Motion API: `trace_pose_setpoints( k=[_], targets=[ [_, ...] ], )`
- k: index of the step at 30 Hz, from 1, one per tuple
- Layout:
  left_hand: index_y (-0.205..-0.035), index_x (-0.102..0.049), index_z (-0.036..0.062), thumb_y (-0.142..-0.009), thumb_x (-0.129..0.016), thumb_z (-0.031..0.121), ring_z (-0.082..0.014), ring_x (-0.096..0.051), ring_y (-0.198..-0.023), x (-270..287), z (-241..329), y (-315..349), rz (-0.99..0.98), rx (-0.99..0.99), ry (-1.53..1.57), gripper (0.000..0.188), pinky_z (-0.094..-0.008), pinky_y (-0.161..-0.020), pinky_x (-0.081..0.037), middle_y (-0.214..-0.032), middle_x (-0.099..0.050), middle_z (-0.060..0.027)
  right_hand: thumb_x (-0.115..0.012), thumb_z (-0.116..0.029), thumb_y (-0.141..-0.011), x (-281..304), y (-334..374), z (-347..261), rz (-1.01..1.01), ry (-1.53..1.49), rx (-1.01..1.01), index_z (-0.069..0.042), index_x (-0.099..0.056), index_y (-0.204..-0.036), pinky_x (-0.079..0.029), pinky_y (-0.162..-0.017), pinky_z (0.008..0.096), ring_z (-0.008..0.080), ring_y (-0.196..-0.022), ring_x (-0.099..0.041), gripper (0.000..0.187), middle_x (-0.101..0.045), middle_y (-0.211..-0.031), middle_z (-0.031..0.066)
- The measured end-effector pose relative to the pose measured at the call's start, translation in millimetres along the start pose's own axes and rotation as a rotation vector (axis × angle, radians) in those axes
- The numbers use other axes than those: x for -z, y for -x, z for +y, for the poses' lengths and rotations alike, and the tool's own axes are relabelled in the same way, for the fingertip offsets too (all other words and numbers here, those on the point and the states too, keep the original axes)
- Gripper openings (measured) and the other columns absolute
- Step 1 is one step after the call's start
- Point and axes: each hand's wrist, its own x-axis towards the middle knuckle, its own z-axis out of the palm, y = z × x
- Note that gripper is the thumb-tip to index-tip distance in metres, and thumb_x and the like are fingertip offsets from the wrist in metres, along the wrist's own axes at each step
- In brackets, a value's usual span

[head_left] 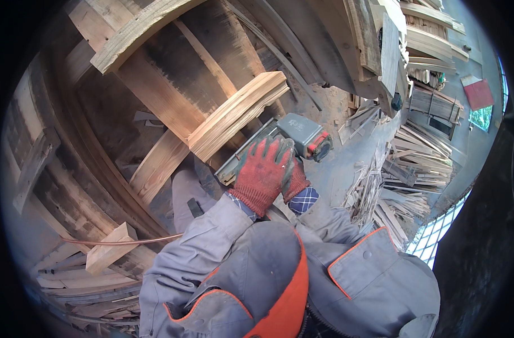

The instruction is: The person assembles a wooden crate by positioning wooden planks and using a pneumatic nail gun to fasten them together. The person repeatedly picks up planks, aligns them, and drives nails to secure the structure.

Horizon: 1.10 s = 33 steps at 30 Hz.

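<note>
Side by side at the middle of the view, both my hands wear red knit gloves with dark, worn palms or fingertips. My left hand [261, 176] lies over a nail gun, its fingers curving across the tool. Partly behind it, my right hand [296, 180] is closed at the handle; most of its fingers are hidden. The nail gun [303, 134] has a grey-blue body, a red band and a black end cap. Its long metal magazine [230, 172] slants down to the left, close beside a thick pale timber block [237, 115] on the wooden frame.
Crosswise boards [161, 96] join curved beams [85, 163] at the left. A copper-coloured hose [150, 241] passes by a wood block [111, 248]. Heaps of thin offcuts [406, 180] lie at the right, near stacked planks [431, 42]. Curved timbers [361, 39] stand at the upper right.
</note>
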Motion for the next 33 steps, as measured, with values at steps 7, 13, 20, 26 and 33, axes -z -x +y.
trace_pose_setpoints(
  k=[7,13,20,26,33],
  targets=[
    [-0.129,-0.063,0.0134,-0.084,-0.072,0.034,-0.0341,-0.046,-0.135,-4.3,2.6,-2.7,0.145,0.077,-0.044,0.050,-0.0496,-0.117,-0.034,-0.140,-0.054,-0.0136,-0.052,-0.032,-0.107,2.0,-2.8,-4.8,0.004,0.329,0.169,-0.007,-0.052,-0.139,-0.050,-0.105,0.0376,0.0252,-0.121,-0.061,0.040,-0.062,-0.131,0.0092],
    [-0.128,-0.064,0.0136,-0.085,-0.071,0.034,-0.0338,-0.049,-0.132,-14.2,19.1,5.3,0.168,0.100,-0.057,0.048,-0.0480,-0.116,-0.036,-0.137,-0.056,-0.0132,-0.043,-0.035,-0.110,13.1,-7.0,-3.3,-0.105,0.097,-0.002,-0.007,-0.055,-0.135,-0.049,-0.105,0.0364,0.0227,-0.119,-0.061,0.039,-0.063,-0.129,0.0077],
    [-0.138,-0.058,0.0165,-0.085,-0.072,0.041,-0.0336,-0.047,-0.135,-5.4,20.9,8.0,0.200,0.190,-0.049,0.060,-0.0495,-0.115,-0.035,-0.145,-0.052,-0.0127,-0.056,-0.038,-0.105,2.2,-14.0,-8.1,-0.095,-0.012,0.020,-0.007,-0.060,-0.126,-0.056,-0.091,0.0337,0.0209,-0.103,-0.067,0.038,-0.068,-0.116,0.0073],
    [-0.149,-0.048,0.0189,-0.083,-0.076,0.048,-0.0332,-0.045,-0.137,5.7,-25.4,-20.7,0.308,0.366,-0.246,0.077,-0.0490,-0.114,-0.037,-0.147,-0.050,-0.0128,-0.068,-0.036,-0.099,-27.4,7.5,-58.5,0.090,-0.330,-0.392,-0.006,-0.063,-0.116,-0.059,-0.076,0.0364,0.0211,-0.087,-0.070,0.035,-0.071,-0.098,0.0091],
    [-0.149,-0.047,0.0171,-0.080,-0.080,0.047,-0.0360,-0.049,-0.132,-5.8,-85.6,-85.4,-0.038,0.372,-0.463,0.082,-0.0489,-0.108,-0.043,-0.145,-0.051,-0.0161,-0.070,-0.029,-0.097,-20.9,9.3,-37.2,0.189,-0.568,-0.362,-0.006,-0.063,-0.121,-0.059,-0.076,0.0373,0.0231,-0.088,-0.071,0.034,-0.071,-0.100,0.0105]
  ],
)
